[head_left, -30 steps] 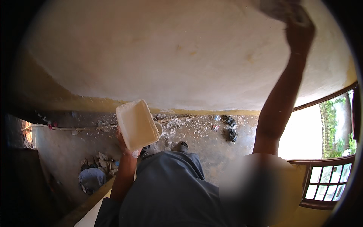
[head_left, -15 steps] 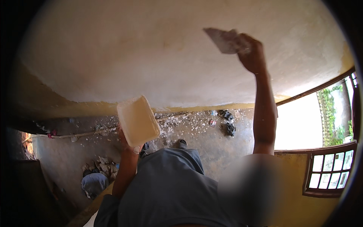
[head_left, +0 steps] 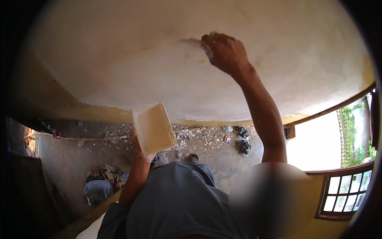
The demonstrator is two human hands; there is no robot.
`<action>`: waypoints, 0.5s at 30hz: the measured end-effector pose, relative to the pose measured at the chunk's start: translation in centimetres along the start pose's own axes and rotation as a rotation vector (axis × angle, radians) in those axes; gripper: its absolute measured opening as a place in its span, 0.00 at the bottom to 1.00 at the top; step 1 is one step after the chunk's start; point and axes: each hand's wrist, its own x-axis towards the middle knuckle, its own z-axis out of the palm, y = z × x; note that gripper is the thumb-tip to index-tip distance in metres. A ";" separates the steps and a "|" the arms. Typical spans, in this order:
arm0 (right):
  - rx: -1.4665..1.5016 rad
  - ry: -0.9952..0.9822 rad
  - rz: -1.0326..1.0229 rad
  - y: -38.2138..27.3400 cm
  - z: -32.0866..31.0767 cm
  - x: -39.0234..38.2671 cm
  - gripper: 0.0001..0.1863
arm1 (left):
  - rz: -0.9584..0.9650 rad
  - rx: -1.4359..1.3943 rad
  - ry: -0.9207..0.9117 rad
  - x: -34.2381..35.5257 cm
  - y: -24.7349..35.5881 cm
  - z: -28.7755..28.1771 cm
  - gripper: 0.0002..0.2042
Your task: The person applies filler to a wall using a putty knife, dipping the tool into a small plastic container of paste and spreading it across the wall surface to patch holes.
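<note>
My left hand [head_left: 137,146] grips a rectangular white tub [head_left: 171,129] from its left side and underneath, with most of the fingers hidden behind it. The tub is tilted, its rim crusted with whitish material and its inside pale cream. Up at the whitish, smeared wall [head_left: 119,59], my right hand [head_left: 226,51] is closed around a putty knife [head_left: 190,41]. The blade points left and shows nearly edge-on, at or close to the wall surface; contact cannot be made out.
White flakes litter the concrete floor [head_left: 215,159] along the wall's foot. Black plastic bags [head_left: 244,145] lie there on the right. A long pole [head_left: 91,138] and a heap of scraps [head_left: 111,175] are on the left. A barred window [head_left: 346,187] stands at the right.
My right hand has swept left along the wall with the putty knife, whose blade has turned from broad view to nearly edge-on. The tub appears slightly further right.
</note>
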 end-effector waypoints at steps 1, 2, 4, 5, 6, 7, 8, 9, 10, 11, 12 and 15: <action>-0.019 0.041 0.003 1.0 0.0 0.6 0.12 | 0.009 -0.017 0.000 -0.1 0.2 0.8 0.28; -0.026 0.198 -0.055 3.4 -0.5 0.9 0.13 | 0.022 -0.038 -0.001 -0.4 0.5 2.0 0.28; -0.083 0.266 0.132 5.8 -5.7 2.3 0.18 | 0.025 -0.088 -0.005 -0.7 0.9 2.1 0.28; 0.039 0.371 0.310 9.3 -9.1 2.0 0.20 | -0.026 -0.122 -0.044 -0.4 0.8 2.1 0.29; -0.616 0.496 -0.145 13.6 -12.5 0.7 0.26 | -0.059 -0.149 -0.072 -0.1 0.9 2.2 0.29; -0.357 0.619 0.054 13.0 -13.6 0.5 0.29 | -0.022 -0.135 -0.110 0.4 1.0 2.5 0.30; -0.235 0.664 0.124 11.9 -13.4 -0.7 0.30 | 0.002 -0.117 -0.136 0.2 1.2 3.0 0.31; -0.103 0.713 0.189 11.0 -13.0 -2.0 0.31 | 0.023 -0.094 -0.148 -0.4 1.3 2.9 0.31; -0.121 0.717 0.120 10.4 -11.6 -3.0 0.30 | 0.002 -0.094 -0.113 -0.5 1.5 2.3 0.32; -0.037 0.683 0.122 8.7 -9.8 -4.2 0.23 | -0.035 -0.102 -0.071 -0.6 1.3 1.2 0.33; 0.151 0.606 0.150 6.2 -7.6 -5.4 0.16 | -0.056 -0.107 -0.039 -0.7 1.4 0.2 0.33; 0.688 0.182 0.265 -0.7 -1.3 -9.1 0.04 | 0.009 -0.127 0.056 -1.4 0.9 -0.5 0.29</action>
